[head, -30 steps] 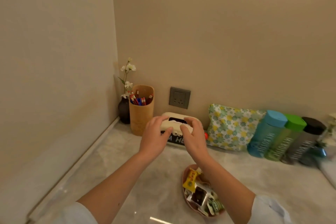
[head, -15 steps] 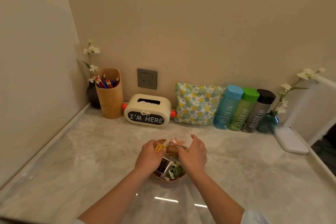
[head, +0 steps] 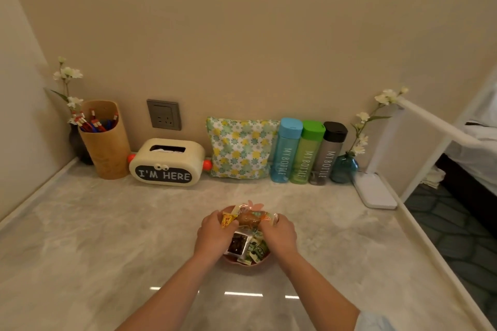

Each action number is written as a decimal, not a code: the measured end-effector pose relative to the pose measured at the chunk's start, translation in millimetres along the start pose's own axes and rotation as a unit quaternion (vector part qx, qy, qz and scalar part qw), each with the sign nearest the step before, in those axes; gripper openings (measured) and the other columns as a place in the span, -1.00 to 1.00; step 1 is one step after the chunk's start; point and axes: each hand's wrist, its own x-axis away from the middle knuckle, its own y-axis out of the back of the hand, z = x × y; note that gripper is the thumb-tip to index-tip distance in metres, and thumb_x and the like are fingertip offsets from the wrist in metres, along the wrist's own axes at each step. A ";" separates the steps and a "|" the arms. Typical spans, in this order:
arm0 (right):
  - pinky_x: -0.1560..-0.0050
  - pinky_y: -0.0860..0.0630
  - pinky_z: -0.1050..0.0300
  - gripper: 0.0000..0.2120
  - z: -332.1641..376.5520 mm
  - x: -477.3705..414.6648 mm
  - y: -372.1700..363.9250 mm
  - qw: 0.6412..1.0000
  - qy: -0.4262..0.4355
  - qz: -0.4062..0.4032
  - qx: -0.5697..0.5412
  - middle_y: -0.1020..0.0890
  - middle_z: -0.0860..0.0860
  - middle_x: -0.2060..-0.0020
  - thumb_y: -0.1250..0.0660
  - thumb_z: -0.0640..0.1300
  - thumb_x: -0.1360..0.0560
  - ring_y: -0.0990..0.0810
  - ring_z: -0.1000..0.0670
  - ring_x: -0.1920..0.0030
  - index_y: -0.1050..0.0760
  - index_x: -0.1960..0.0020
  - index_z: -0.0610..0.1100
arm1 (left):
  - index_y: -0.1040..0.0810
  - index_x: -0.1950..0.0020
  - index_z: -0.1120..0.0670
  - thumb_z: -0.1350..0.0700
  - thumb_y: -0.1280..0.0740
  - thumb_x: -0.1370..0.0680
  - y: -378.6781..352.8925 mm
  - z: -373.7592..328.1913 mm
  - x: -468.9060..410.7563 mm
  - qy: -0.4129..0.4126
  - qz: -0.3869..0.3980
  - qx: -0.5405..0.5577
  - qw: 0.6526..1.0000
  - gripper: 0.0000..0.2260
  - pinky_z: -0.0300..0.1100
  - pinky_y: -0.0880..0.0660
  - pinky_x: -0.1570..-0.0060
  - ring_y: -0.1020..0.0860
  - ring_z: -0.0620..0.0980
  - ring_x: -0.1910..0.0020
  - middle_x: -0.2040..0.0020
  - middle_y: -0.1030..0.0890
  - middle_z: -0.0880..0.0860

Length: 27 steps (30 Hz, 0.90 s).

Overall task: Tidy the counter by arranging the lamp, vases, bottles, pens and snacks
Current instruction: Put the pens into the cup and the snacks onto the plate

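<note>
A pink snack bowl (head: 246, 264) full of wrapped snacks (head: 251, 217) sits mid-counter. My left hand (head: 213, 235) grips its left rim and my right hand (head: 278, 234) grips its right rim. Along the back wall stand a wooden pen holder (head: 105, 142) with red and blue pens, a dark vase (head: 76, 142) with white flowers, blue (head: 286, 150), green (head: 306, 153) and grey bottles (head: 328, 153), and a teal vase (head: 344, 168). A white lamp (head: 375, 192) stands at the right edge.
A cream tissue box (head: 166, 162) reading "I'M HERE" and a floral pouch (head: 239, 150) lean by the back wall below a grey socket (head: 164, 114). The marble counter (head: 107, 236) ends at a raised right edge; floor and a bed lie beyond.
My hands left the tissue box, came back to the snack bowl and now grip its sides. The view swung right, bringing the bottles, teal vase and lamp into sight.
</note>
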 end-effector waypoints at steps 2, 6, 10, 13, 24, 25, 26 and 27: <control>-0.10 -0.56 -0.08 -0.54 -16.8 -14.6 20.9 1.000 -0.012 -0.009 -0.018 -0.62 -0.12 0.01 -0.16 0.16 -0.24 -0.60 -0.13 0.01 -0.55 0.04 -0.10 | -0.53 -0.09 0.04 -0.04 -0.38 -0.46 -21.1 -14.9 3.5 -0.010 0.023 0.013 1.000 -0.73 0.01 -0.52 -0.12 -0.58 0.07 -0.05 -0.10 -0.59 0.07; -0.10 -0.56 -0.05 -0.53 -48.9 -39.4 65.3 0.998 -0.026 -0.033 -0.042 -0.61 -0.17 -0.03 -0.17 0.19 -0.23 -0.60 -0.12 0.01 -0.54 0.07 -0.11 | -0.48 -0.02 -0.01 0.01 -0.39 -0.46 -62.6 -46.3 12.3 -0.014 0.053 0.029 0.998 -0.81 -0.04 -0.51 -0.12 -0.56 0.07 -0.07 -0.16 -0.54 0.10; -0.13 -0.56 -0.16 -0.58 -65.8 -48.9 112.2 0.996 -0.013 -0.052 -0.067 -0.60 -0.17 -0.11 -0.21 0.07 -0.32 -0.61 -0.15 -0.04 -0.57 -0.08 -0.09 | -0.49 -0.02 0.09 0.06 -0.37 -0.50 -103.8 -76.1 18.6 -0.017 0.069 0.022 0.997 -0.83 -0.07 -0.47 -0.05 -0.53 0.11 -0.03 -0.18 -0.48 0.18; -0.34 -0.42 -0.07 -0.46 -60.3 -36.0 151.7 0.994 -0.006 -0.063 -0.093 -0.41 -0.15 -0.39 -0.24 -0.15 -0.49 -0.46 -0.15 -0.32 -0.31 -0.47 -0.19 | -0.51 -0.11 0.18 0.08 -0.35 -0.51 -132.8 -94.7 19.7 -0.016 0.076 0.016 0.997 -0.75 -0.05 -0.48 -0.05 -0.54 0.13 -0.05 -0.19 -0.46 0.20; -0.40 -0.36 -0.03 -0.52 -78.2 -72.4 206.5 0.993 -0.001 -0.072 -0.092 -0.40 -0.08 -0.43 -0.18 -0.24 -0.59 -0.37 -0.08 -0.42 -0.24 -0.50 -0.15 | -0.49 -0.15 0.14 0.11 -0.32 -0.51 -192.5 -141.5 11.7 -0.025 0.065 0.007 0.998 -0.76 -0.14 -0.46 -0.05 -0.46 0.01 0.09 -0.22 -0.35 0.13; -0.41 -0.35 -0.03 -0.51 -79.0 -76.4 208.1 0.994 0.002 -0.068 -0.088 -0.40 -0.08 -0.44 -0.18 -0.24 -0.59 -0.36 -0.08 -0.43 -0.23 -0.51 -0.15 | -0.49 -0.17 0.13 0.11 -0.32 -0.51 -194.9 -144.1 9.8 -0.023 0.062 0.005 0.998 -0.75 -0.14 -0.46 -0.06 -0.46 0.01 0.08 -0.22 -0.35 0.13; -0.40 -0.35 -0.03 -0.52 -78.2 -79.0 210.1 0.995 0.005 -0.064 -0.082 -0.41 -0.08 -0.43 -0.17 -0.25 -0.59 -0.37 -0.08 -0.42 -0.24 -0.50 -0.16 | -0.49 -0.20 0.12 0.10 -0.31 -0.52 -196.6 -146.8 7.7 -0.022 0.059 0.003 0.998 -0.73 -0.14 -0.46 -0.07 -0.46 0.01 0.07 -0.23 -0.34 0.12; -0.37 -0.37 -0.02 -0.53 -77.9 -81.8 211.5 0.995 0.008 -0.062 -0.077 -0.43 -0.09 -0.41 -0.17 -0.27 -0.59 -0.39 -0.08 -0.41 -0.26 -0.49 -0.17 | -0.48 -0.22 0.12 0.09 -0.31 -0.52 -198.1 -148.8 5.2 -0.020 0.058 0.002 0.998 -0.72 -0.14 -0.46 -0.08 -0.46 0.01 0.06 -0.24 -0.34 0.12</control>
